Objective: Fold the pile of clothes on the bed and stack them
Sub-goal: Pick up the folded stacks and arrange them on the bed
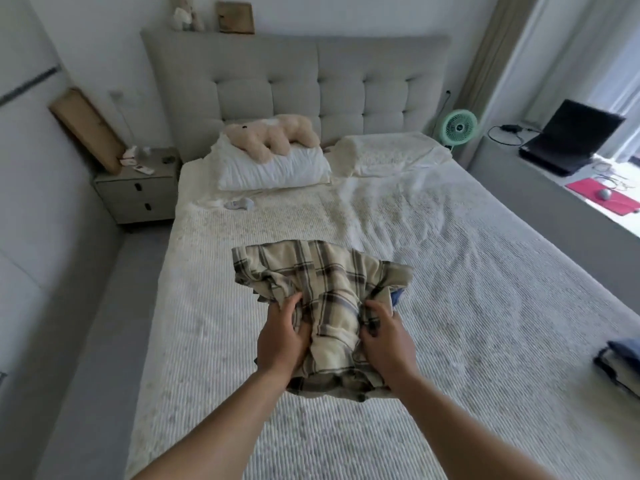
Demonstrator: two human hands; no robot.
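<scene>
A: What is being held?

B: A checked cloth in cream and brown is held up over the middle of the bed. It is gripped by both hands. The left hand is curled round its left side, and the right hand is curled round its right side. The cloth is bunched between them, and its far part is spread out flat in the air.

A: Is anything seen under it?

B: A bit of blue cloth is seen just beside the right edge of the checked one. What it is cannot be told.

A: Is anything folded?

B: A small stack of folded clothes is seen at the right edge of the bed, well apart from the hands. Blue and pale layers are seen in it.

A: What else is on the bed?

B: Two pillows are laid at the head. A soft toy bear is laid on the left pillow. A small grey thing is seen near that pillow, too small to be told.

A: And beside the bed?

B: A green fan is stood at the right, and a laptop is kept on the ledge near the window. A small drawer unit is stood at the left.
</scene>
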